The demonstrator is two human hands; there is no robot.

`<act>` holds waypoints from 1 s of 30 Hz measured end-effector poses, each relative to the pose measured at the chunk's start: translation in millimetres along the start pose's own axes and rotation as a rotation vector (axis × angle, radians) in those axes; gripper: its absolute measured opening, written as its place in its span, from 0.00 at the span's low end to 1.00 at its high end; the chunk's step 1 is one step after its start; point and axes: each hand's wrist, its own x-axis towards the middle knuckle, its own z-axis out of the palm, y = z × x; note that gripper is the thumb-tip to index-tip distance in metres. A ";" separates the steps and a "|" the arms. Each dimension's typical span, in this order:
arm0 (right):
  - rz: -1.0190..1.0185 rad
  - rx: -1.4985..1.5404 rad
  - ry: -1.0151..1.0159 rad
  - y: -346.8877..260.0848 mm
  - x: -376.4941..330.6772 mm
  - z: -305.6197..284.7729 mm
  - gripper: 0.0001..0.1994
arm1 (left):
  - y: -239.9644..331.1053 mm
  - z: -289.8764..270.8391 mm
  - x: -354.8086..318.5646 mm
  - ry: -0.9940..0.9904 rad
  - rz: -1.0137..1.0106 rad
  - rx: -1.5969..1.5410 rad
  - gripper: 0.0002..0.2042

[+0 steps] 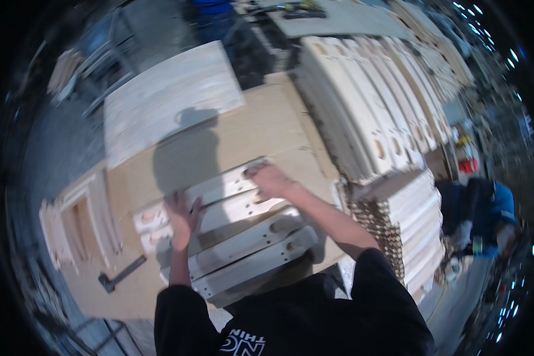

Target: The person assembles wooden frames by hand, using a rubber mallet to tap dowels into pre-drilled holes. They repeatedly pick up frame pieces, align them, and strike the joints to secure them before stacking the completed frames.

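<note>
Several pale wooden slats (243, 244) with rounded ends, slots and small dark holes lie side by side on the worktable before me. My left hand (183, 217) rests near the left end of the far slats, fingers spread and thumb out. At the right end of the farthest slat (226, 187), my right hand (270, 181) is closed on the wood with its fingers curled down; the fingertips are partly hidden. A dark hammer-shaped tool (122, 274) lies on the table, left of the slats.
A wide pale panel (166, 98) lies at the far left of the brown worktable (261, 115). Slotted boards (368, 101) are stacked at the far right, with more wood (418, 219) nearer. Frame-like wooden pieces (83, 222) stand at left. Another person (486, 207) bends at right.
</note>
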 end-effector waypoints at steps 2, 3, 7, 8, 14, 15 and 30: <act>0.003 0.044 0.007 -8.4 -18.3 -7.3 0.28 | 21.5 -8.8 -22.9 -0.111 -0.100 0.098 0.34; 0.003 0.111 0.013 -21.2 -15.1 -12.2 0.26 | -3.3 -0.9 -54.7 0.072 -0.016 0.289 0.37; 0.098 0.086 -0.112 -29.4 -48.4 -1.5 0.19 | 29.1 1.6 -73.6 -0.059 -0.103 0.052 0.37; 0.124 0.019 -0.001 -33.3 -57.3 2.3 0.15 | 38.9 -3.5 -69.5 -0.097 -0.049 0.075 0.37; 0.306 0.120 0.643 73.7 -154.9 -144.2 0.14 | 114.3 -2.1 -56.9 -0.199 0.086 0.093 0.38; 0.592 0.335 0.579 105.2 -173.0 -188.1 0.17 | 116.7 1.2 -64.0 -0.236 0.062 0.152 0.37; 1.358 0.064 0.250 412.7 -456.8 -254.1 0.20 | 133.5 21.9 -55.4 -0.153 0.166 0.016 0.28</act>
